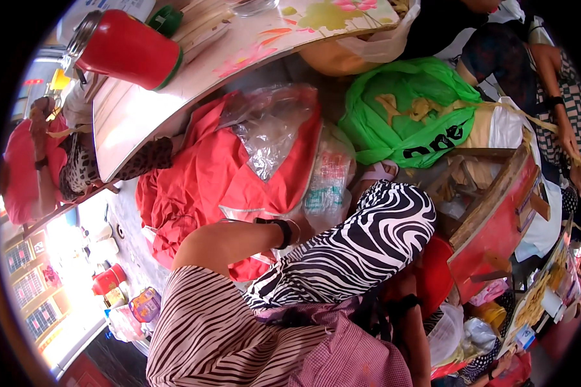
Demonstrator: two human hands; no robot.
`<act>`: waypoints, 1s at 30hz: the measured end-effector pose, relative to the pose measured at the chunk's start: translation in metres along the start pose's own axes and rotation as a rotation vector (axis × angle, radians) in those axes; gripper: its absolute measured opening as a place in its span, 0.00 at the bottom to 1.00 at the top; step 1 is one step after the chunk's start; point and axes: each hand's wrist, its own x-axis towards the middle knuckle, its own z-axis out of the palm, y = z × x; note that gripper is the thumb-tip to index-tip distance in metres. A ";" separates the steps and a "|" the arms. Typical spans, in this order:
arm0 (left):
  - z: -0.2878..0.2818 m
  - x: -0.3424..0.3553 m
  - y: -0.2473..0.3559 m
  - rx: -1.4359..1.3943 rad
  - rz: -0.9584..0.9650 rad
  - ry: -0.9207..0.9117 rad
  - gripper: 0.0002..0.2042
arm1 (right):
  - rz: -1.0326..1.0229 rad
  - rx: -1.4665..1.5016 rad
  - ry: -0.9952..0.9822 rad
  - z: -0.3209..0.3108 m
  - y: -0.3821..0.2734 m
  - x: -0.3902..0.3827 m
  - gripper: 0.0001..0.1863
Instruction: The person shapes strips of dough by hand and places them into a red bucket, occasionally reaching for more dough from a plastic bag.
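Note:
My left hand (305, 228) reaches from a bent arm in a striped sleeve, a black band on its wrist. It is beside red fabric (193, 174) and a clear plastic bag (329, 174); its fingers are hidden behind my knee in zebra-patterned trousers (355, 245). Along my right side hangs my right hand (403, 282), also below a black band, in shadow near a red plastic object (436, 271). Its fingers do not show clearly. More clear plastic (268, 142) lies over the red fabric.
A floral table (252, 55) crosses the top, bearing a red flask (129, 50). An open green bag (374, 138) holds pale yellowish strips. At right stands a wooden box (490, 200). Another person's arm (565, 132) is at far right; someone in red (29, 168) sits at left.

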 end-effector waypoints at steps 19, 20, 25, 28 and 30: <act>0.016 0.031 -0.007 0.268 0.207 -0.208 0.14 | 0.078 -0.068 -0.032 -0.001 -0.009 -0.005 0.18; 0.014 0.031 -0.017 0.089 -0.016 -0.300 0.15 | 0.005 -0.166 -0.014 0.000 -0.005 -0.009 0.18; -0.098 0.048 -0.134 -0.005 -1.000 -0.082 0.12 | 0.220 0.091 0.031 0.008 0.007 -0.011 0.15; -0.129 0.045 -0.195 0.616 -0.600 -0.519 0.08 | 0.198 0.214 0.061 0.012 0.004 -0.010 0.12; -0.133 0.043 -0.203 0.481 -0.666 -0.317 0.09 | 0.157 0.338 0.105 0.009 -0.008 -0.009 0.10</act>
